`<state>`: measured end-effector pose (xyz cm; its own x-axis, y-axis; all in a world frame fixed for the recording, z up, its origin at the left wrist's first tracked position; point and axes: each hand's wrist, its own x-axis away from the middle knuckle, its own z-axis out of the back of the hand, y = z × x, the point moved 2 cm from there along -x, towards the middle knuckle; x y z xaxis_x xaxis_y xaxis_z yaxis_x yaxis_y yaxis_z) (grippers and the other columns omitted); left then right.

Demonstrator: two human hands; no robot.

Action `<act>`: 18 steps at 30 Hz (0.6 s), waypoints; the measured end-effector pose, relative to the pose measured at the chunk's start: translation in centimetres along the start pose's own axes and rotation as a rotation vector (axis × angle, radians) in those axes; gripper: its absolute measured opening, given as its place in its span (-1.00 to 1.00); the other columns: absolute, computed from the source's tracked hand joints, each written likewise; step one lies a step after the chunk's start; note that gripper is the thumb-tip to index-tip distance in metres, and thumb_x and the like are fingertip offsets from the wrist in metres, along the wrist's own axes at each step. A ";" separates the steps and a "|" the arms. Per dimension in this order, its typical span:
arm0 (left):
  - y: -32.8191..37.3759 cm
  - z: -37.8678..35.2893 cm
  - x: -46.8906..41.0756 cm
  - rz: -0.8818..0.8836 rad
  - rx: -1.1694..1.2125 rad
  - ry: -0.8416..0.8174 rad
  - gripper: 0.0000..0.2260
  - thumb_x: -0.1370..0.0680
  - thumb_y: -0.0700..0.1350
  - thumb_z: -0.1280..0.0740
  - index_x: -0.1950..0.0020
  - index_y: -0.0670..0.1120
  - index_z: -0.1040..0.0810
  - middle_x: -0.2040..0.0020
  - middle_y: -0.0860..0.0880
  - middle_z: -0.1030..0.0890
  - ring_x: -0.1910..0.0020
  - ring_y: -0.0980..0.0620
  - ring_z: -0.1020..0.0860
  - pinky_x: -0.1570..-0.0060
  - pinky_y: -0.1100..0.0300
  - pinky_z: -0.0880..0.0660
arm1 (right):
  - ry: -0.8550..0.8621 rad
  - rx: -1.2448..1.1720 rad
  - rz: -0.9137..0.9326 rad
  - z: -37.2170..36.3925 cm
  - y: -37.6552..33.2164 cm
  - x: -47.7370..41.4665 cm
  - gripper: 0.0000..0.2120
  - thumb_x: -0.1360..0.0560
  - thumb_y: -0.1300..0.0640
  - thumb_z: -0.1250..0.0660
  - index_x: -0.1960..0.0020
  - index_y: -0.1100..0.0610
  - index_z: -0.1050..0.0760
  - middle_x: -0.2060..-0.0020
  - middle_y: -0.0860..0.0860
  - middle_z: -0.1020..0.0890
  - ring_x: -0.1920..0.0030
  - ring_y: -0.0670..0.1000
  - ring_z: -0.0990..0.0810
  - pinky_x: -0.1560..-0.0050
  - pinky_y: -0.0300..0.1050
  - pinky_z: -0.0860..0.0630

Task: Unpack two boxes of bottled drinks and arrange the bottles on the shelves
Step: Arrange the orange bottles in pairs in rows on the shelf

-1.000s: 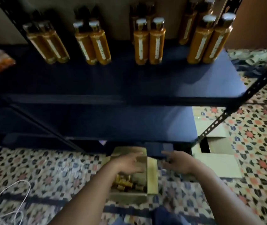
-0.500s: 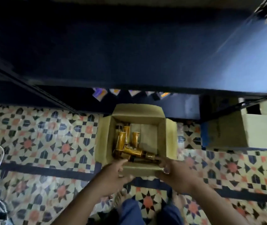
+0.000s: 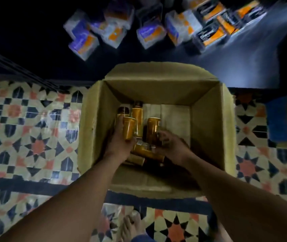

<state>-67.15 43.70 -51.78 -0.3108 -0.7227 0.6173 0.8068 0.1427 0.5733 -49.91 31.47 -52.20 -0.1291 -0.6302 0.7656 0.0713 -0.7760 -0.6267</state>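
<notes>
An open cardboard box (image 3: 207,119) stands on the patterned floor below me, with several amber bottles lying in its left half. Both of my hands are down inside it. My left hand (image 3: 120,142) grips one amber bottle (image 3: 129,127), its base pointing up toward me. My right hand (image 3: 171,144) curls its fingers against another amber bottle (image 3: 153,127) beside it; how firmly it holds is hard to tell. More bottles (image 3: 144,152) lie crosswise under both hands. The right half of the box floor (image 3: 176,119) is bare cardboard.
A dark low shelf (image 3: 244,67) runs just beyond the box, carrying several small blue-and-orange packets (image 3: 149,34). A blue object (image 3: 282,119) sits at the right edge. My bare feet (image 3: 132,224) stand on the tiled floor (image 3: 25,133) close to the box.
My view has dropped from the upper shelves with standing bottles to straight down into the box. Both hands went from the box's near rim into it, the left taking hold of a bottle.
</notes>
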 end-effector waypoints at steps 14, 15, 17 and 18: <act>1.1 0.7 1.0 -0.097 0.087 0.047 -0.16 -0.61 -0.08 -0.39 -0.52 0.50 0.13 -0.59 0.09 -0.26 -0.50 -0.06 -0.34 -0.35 -0.25 -0.43 | 0.020 -0.105 0.077 1.5 -0.4 2.1 -0.48 -0.50 0.16 -0.52 -0.31 -0.21 -0.39 -0.16 -0.29 -0.52 -0.11 -0.17 -0.58 -0.13 -0.14 -0.59; 1.5 1.2 1.6 -0.097 0.103 0.075 -0.21 -0.60 -0.08 -0.40 -0.53 0.44 0.05 -0.56 0.09 -0.32 -0.47 -0.04 -0.37 -0.33 -0.21 -0.45 | 0.087 -0.081 0.100 2.0 -1.0 3.1 -0.43 -0.48 0.14 -0.53 -0.34 -0.23 -0.37 -0.13 -0.33 -0.52 -0.09 -0.19 -0.59 -0.09 -0.15 -0.61; 2.6 2.6 3.1 -0.107 0.113 0.158 -0.35 -0.57 -0.05 -0.44 -0.53 0.24 -0.16 -0.43 0.07 -0.47 -0.36 0.00 -0.48 -0.24 -0.05 -0.52 | 0.215 -0.019 0.167 3.1 -2.4 5.4 -0.38 -0.45 0.11 -0.57 -0.34 -0.26 -0.35 -0.09 -0.38 -0.52 -0.08 -0.28 -0.57 -0.02 -0.23 -0.62; 3.4 3.4 4.0 -0.114 0.117 0.198 -0.43 -0.56 -0.03 -0.46 -0.48 0.15 -0.25 -0.33 0.09 -0.53 -0.29 0.03 -0.53 -0.16 0.06 -0.54 | 0.264 -0.012 0.199 3.6 -3.2 6.6 -0.39 -0.43 0.10 -0.59 -0.31 -0.29 -0.36 -0.11 -0.37 -0.51 -0.10 -0.28 -0.57 0.00 -0.25 -0.61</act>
<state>-67.36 43.57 -45.49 -0.2828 -0.8555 0.4338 0.7047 0.1215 0.6990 -47.47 29.65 -44.63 -0.3661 -0.7396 0.5648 0.1091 -0.6369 -0.7632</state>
